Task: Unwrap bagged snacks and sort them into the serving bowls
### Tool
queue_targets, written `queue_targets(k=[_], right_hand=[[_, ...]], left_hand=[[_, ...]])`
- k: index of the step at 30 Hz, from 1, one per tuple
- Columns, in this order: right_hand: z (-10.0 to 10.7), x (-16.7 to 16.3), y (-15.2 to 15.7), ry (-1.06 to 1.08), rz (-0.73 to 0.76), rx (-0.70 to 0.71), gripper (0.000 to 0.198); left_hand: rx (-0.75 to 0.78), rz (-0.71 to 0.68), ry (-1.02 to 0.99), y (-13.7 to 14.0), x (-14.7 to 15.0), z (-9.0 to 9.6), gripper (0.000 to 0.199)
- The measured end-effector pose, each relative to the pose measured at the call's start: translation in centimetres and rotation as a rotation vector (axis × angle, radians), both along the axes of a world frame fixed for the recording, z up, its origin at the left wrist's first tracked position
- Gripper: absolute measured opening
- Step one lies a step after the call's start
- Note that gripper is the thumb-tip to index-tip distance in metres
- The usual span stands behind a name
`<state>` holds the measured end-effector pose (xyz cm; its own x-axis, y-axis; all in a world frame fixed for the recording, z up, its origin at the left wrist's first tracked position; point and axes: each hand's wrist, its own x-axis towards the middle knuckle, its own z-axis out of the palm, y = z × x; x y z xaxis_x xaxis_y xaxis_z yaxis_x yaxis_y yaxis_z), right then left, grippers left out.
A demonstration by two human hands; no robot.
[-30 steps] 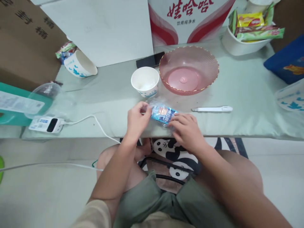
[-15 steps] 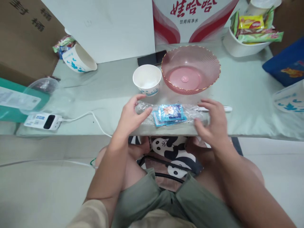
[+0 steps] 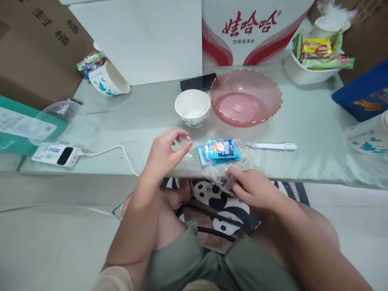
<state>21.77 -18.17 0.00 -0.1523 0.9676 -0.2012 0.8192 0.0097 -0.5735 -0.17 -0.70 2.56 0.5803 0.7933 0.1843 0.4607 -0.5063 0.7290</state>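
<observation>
Small blue printed packets (image 3: 222,149) lie stacked on a crumpled clear plastic wrapper (image 3: 250,155) near the table's front edge. My right hand (image 3: 254,186) is closed on the wrapper's near edge, which hangs down over the table edge. To the left of the packets, my left hand (image 3: 166,151) is open, its thumb and curled fingers apart. Behind the packets stand a white paper bowl (image 3: 194,109) and a pink ribbed bowl (image 3: 245,107) with a gold rim. A slim white utility knife (image 3: 273,146) rests to the right of the wrapper.
A dark phone (image 3: 198,82) lies behind the paper bowl. On the left are a tipped paper cup (image 3: 107,79) and a white device (image 3: 56,155) with a cable. At the right stand a white tub (image 3: 315,74) of snack packs and another paper cup (image 3: 368,135). Boxes line the back.
My right hand has moved down and left from beside the knife to the wrapper's near edge, pulling it over the table edge. My left hand has lifted slightly away from the wrapper.
</observation>
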Motion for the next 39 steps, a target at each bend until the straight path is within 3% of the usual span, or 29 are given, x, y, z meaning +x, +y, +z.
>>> queue_targets(k=[3, 5, 7, 8, 10, 13, 15, 18, 20, 22, 25, 28, 33, 39], right_hand=[[-0.7, -0.5, -0.1, -0.129, -0.046, -0.092, 0.029], [-1.1, -0.7, 0.3, -0.213, -0.147, -0.032, 0.03], [-1.3, -1.0, 1.0, -0.291, -0.258, 0.09, 0.028], [-1.3, -1.2, 1.3, -0.319, -0.287, 0.167, 0.026], [-1.4, -1.7, 2.1, -0.351, -0.283, 0.312, 0.024], [-1.6, -2.3, 2.9, -0.343, -0.239, 0.431, 0.022], [-2.0, -2.6, 3.2, -0.283, -0.185, 0.456, 0.03], [-2.7, -2.6, 3.4, -0.164, -0.101, 0.438, 0.059], [-3.2, -2.4, 3.5, -0.12, -0.121, 0.404, 0.07], [-3.6, -2.1, 3.8, -0.069, -0.168, 0.391, 0.075], [-3.6, -1.4, 4.2, 0.091, -0.231, 0.437, 0.074], [-2.9, -0.5, 4.2, 0.312, -0.272, 0.444, 0.069], [-2.3, -0.4, 3.7, 0.771, -0.43, 0.231, 0.077], [-3.4, -4.2, 4.3, 1.419, -0.625, -0.022, 0.063]], left_hand=[[0.078, -0.094, 0.067, 0.4, 0.9, -1.5, 0.047], [0.069, -0.083, 0.114, 0.5, 1.4, -2.8, 0.068], [0.057, 0.015, 0.123, 0.6, 1.6, -4.2, 0.081], [0.056, 0.082, 0.125, 0.7, 1.7, -4.9, 0.081], [0.045, 0.188, 0.164, 1.0, 1.7, -5.7, 0.061], [-0.037, 0.189, 0.245, 1.0, 1.8, -5.4, 0.027], [-0.185, 0.101, 0.17, 0.6, 2.1, -4.4, 0.027], [-0.594, -0.047, -0.129, -0.4, 2.7, -2.8, 0.028], [-0.867, -0.085, -0.301, -1.1, 3.2, -2.0, 0.025], [-1.02, -0.072, -0.408, -1.6, 3.7, -1.7, 0.022], [-1.08, -0.073, -0.493, -1.8, 3.9, -1.1, 0.02], [-1.04, -0.161, -0.491, -1.6, 3.7, -0.4, 0.026], [-0.983, -0.149, -0.457, -1.3, 3.3, -0.1, 0.027], [-1.376, -0.044, -0.713, -2.2, 4.3, -0.5, 0.013]])
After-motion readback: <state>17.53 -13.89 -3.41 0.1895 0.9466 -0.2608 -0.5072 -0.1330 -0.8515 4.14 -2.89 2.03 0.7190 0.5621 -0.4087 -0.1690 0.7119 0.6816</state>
